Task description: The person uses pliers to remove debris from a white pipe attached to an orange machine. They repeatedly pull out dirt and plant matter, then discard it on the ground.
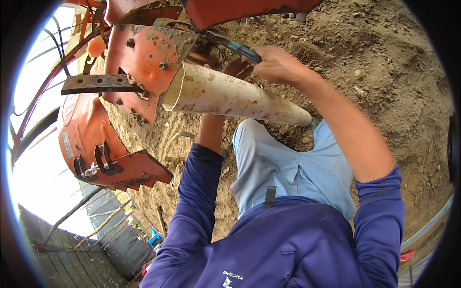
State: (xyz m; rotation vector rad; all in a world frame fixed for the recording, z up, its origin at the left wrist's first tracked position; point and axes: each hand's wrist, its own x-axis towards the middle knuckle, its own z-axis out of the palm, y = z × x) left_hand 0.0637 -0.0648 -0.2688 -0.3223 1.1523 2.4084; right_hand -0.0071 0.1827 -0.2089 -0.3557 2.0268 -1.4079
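Observation:
A dirt-stained, off-white plastic pipe (235, 96) slants across in front of me, its open end close to the orange machine plate (139, 67) and its other end by my knee. Beyond the pipe, my right hand (276, 65) is closed around the teal-and-black grip of a hand tool (242, 50). The tool's dark metal end reaches toward the machine's underside, where its tip is hidden. My left forearm passes beneath the pipe. Part of my left hand (236, 67) shows above the pipe, near the tool; its fingers are mostly hidden and shaded, so what they touch cannot be made out.
A rusty flat bar with holes (101, 84) sticks out from the plate. Below it hangs an orange curved guard (96, 144) with a jagged lower edge and a chain. Another orange panel (240, 12) overhangs the top. Loose brown soil (374, 72) spreads to the right.

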